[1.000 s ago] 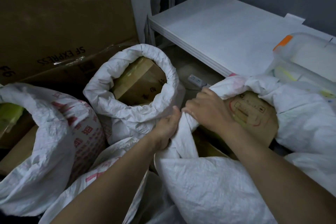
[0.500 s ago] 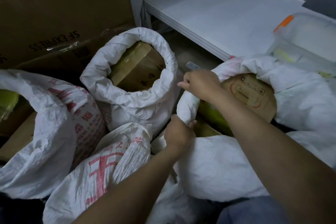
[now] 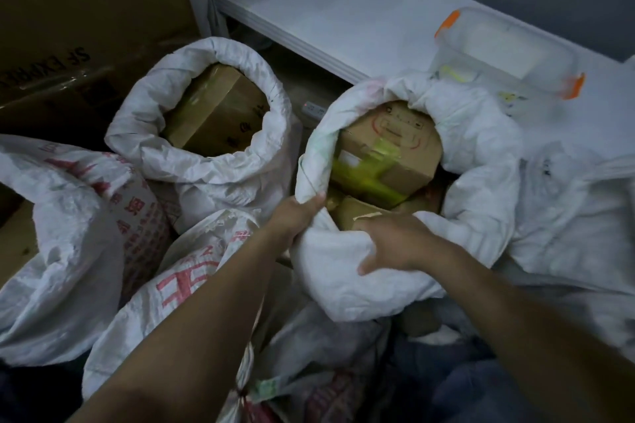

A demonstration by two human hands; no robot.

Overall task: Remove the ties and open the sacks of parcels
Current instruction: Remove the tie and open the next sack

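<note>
Leaning over a white woven sack (image 3: 343, 288) that stands open right of centre, mouth rolled outward into a thick collar. Left hand (image 3: 298, 216) clamped on the near-left part of that collar, fingers curled into the cloth, thumb on top. Right hand (image 3: 395, 244) just beside it on the near edge, fingers hooked over the fold toward the inside, thumb spread below against the outer cloth, gripping the rim as well. Showing inside the mouth: a tilted cardboard parcel (image 3: 395, 137) with a red printed mark, and below it a second parcel (image 3: 367, 175) banded with yellow-green tape. Just to the left, a second white sack (image 3: 192, 161), already open, rim rolled down around a brown carton (image 3: 216, 110). Nearer and further left, a red-printed sack (image 3: 68, 223) and another red-lettered sack (image 3: 178, 288) under the left forearm. Between the two open sacks, on the floor, a white power strip (image 3: 312, 109). Behind, a large SF Express cardboard box (image 3: 86, 10) and a white shelf (image 3: 326, 10) carrying a clear plastic container (image 3: 508, 51) with orange clips.
</note>
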